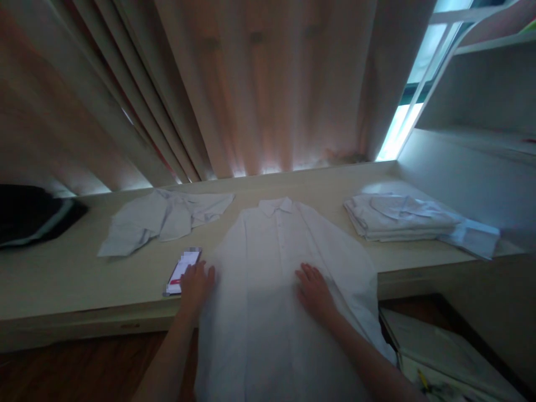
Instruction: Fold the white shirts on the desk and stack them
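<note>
A white collared shirt (pixel 268 279) lies spread out front side up, its collar toward the window and its lower part hanging over the ledge's front edge. My right hand (pixel 315 290) rests flat on the shirt front, right of the button line, fingers stretched out. At the shirt's left side is my left hand (pixel 197 285), fingers extended and apart, the thumb side by the shirt's edge. Its fingertips overlap the edge of a phone (pixel 184 268) with a lit screen; whether they touch it I cannot tell.
Another white garment (pixel 163 218) lies crumpled at the left on the pale ledge (pixel 104 285). A stack of folded white clothes (pixel 397 215) sits at the right, beside a clear plastic packet (pixel 471 234). Dark cloth (pixel 37 215) is at far left. Curtains (pixel 272 100) hang behind.
</note>
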Motion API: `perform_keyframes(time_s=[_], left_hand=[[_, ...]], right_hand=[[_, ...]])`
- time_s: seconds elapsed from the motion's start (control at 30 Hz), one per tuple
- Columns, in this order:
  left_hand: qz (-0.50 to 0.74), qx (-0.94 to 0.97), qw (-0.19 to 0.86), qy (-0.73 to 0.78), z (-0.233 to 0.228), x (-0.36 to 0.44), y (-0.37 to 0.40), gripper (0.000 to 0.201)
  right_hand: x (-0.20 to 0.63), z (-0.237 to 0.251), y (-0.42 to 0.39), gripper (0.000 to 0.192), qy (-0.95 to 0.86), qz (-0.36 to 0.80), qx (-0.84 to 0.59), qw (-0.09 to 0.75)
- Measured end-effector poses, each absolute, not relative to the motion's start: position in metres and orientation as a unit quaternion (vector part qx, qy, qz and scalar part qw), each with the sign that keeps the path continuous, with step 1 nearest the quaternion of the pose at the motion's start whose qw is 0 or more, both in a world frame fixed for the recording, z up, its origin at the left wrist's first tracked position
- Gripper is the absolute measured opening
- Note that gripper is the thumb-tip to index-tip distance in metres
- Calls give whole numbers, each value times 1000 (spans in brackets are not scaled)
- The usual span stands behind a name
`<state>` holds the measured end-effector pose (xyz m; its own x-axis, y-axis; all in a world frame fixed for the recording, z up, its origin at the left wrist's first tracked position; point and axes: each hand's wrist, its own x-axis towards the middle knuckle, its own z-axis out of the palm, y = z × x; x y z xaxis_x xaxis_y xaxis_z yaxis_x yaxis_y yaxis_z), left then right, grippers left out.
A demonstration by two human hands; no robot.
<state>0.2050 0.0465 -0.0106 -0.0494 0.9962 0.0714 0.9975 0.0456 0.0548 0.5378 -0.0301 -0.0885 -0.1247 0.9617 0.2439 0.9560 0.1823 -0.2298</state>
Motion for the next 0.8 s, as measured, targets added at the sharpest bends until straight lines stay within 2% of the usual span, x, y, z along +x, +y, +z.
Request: perform_keyframes(time_s=[0.17, 0.27, 0.4, 0.8], left_hand=[[-92, -749, -148, -639, -26, 298, 11, 33], [-99, -760, -204, -609, -40, 347, -8, 31], [-97, -759, -214, -607, -50, 373, -9, 32], [-77, -788, -206, -575, -54, 382, 11, 34]], right_hand=[[538, -85, -30, 46, -750, 17, -642, 161], [543, -77, -34, 51, -743, 17, -644, 182], [558, -70, -45, 50, -733, 6, -647, 211], [573, -76, -52, 34, -702, 26, -684, 198]])
